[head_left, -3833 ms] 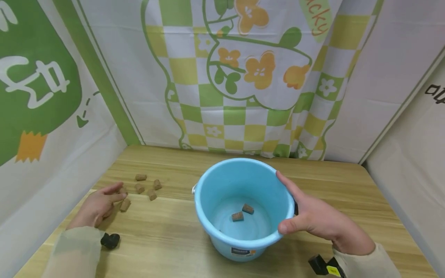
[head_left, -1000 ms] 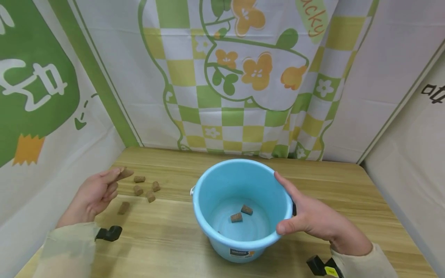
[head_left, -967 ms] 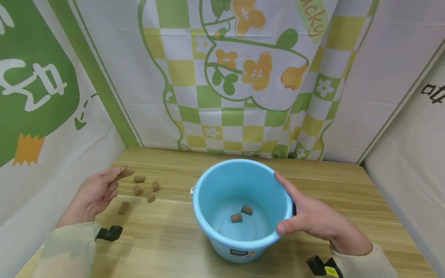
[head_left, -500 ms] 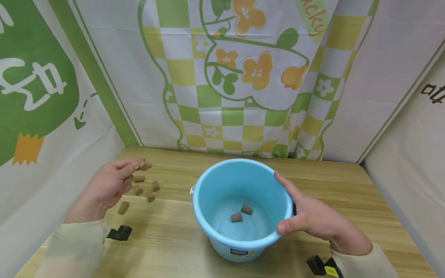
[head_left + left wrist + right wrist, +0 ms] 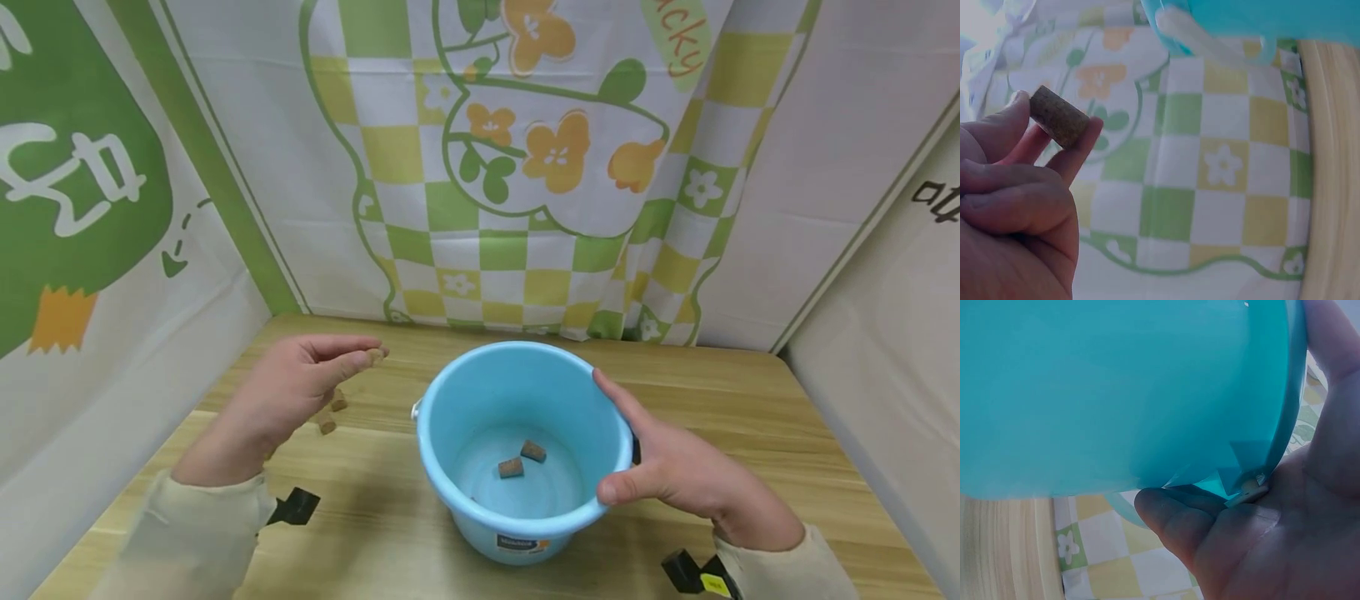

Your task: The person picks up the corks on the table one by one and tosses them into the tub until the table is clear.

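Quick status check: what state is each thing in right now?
Blue bucket: upright, open-topped, on the table.
Right hand: gripping the bucket's rim.
Left hand: pinching a cork, outside the bucket.
Held cork: lifted off the table.
Bucket corks: two clearly visible, lying down.
Table corks: at least two, loose.
Curtain: hanging.

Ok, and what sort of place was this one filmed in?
Probably a small booth set up for filming rather than a lived-in room: printed sheets hang at the back and both sides, close round a wooden table, and small black gadgets sit by the sleeves.
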`<state>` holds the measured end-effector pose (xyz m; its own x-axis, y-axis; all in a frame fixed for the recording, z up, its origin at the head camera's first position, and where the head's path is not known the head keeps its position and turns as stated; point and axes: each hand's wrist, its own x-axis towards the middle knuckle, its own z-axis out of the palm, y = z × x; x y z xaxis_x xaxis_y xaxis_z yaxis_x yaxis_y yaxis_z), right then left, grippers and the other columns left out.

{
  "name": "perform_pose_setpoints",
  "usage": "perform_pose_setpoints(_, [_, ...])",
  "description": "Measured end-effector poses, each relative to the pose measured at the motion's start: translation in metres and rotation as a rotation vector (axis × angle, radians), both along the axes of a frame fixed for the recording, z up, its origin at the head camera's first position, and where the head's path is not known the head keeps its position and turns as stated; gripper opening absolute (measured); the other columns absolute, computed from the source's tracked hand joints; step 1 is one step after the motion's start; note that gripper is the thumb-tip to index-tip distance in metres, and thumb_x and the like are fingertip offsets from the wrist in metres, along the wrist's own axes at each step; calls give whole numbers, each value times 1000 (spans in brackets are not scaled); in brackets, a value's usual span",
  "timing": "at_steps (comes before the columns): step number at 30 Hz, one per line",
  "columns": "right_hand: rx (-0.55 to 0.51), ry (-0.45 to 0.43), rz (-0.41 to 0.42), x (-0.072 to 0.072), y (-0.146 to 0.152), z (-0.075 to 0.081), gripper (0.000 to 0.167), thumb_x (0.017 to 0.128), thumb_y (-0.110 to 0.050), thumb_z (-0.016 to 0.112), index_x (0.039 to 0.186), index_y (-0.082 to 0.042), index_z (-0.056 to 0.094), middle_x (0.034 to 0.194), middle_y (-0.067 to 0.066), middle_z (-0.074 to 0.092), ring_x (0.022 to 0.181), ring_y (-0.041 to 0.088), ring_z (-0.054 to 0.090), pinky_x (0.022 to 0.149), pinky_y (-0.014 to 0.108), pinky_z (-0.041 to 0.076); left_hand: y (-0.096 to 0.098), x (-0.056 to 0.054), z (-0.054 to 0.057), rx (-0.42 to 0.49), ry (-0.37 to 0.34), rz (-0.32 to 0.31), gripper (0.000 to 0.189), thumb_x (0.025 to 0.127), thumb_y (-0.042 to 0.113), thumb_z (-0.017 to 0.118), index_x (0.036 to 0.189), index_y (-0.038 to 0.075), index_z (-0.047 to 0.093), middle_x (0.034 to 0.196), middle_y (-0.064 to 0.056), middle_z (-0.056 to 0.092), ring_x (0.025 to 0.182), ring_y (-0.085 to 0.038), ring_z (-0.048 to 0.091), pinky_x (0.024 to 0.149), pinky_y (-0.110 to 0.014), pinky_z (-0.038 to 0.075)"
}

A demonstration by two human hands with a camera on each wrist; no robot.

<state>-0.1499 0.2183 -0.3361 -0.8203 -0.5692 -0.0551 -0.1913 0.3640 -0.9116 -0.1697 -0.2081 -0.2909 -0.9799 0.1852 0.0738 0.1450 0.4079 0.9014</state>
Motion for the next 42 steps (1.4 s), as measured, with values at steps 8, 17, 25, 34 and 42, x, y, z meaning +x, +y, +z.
perform_pose_setpoints(8, [5,10,3,1,0,1,122,78,-26,88,161,-28,-2,144,25,40,115,35,54,90,46,46,30,9,8,-108,144,-70,31,93,38,72,118,20,76,115,3,71,84,-12,65,72,-34,52])
perform_pose_setpoints(17, [6,13,3,1,0,0,123,78,-28,88,161,-27,-2,146,25,39,116,36,54,91,46,46,49,12,10,-123,158,-128,28,91,31,75,116,20,77,110,5,73,84,-18,65,61,-32,47])
perform_pose_setpoints(25, [1,7,0,0,1,-1,122,77,-28,88,161,-29,-1,147,24,38,116,34,54,91,46,46,57,12,10,-114,100,-165,32,92,28,75,121,16,74,116,1,71,73,-20,67,57,-34,46])
perform_pose_setpoints(34, [-4,1,1,0,0,-1,123,77,-28,88,161,-27,-1,146,25,38,115,34,54,91,47,46,65,9,7,-85,99,-216,29,92,23,75,121,21,74,124,4,67,80,-22,72,77,-39,56])
perform_pose_setpoints(42, [2,4,-2,0,0,-1,123,77,-28,88,161,-27,-2,145,25,39,114,35,55,91,47,46,67,9,7,-63,91,-245,29,92,22,74,121,18,74,126,4,66,82,-25,72,75,-36,57])
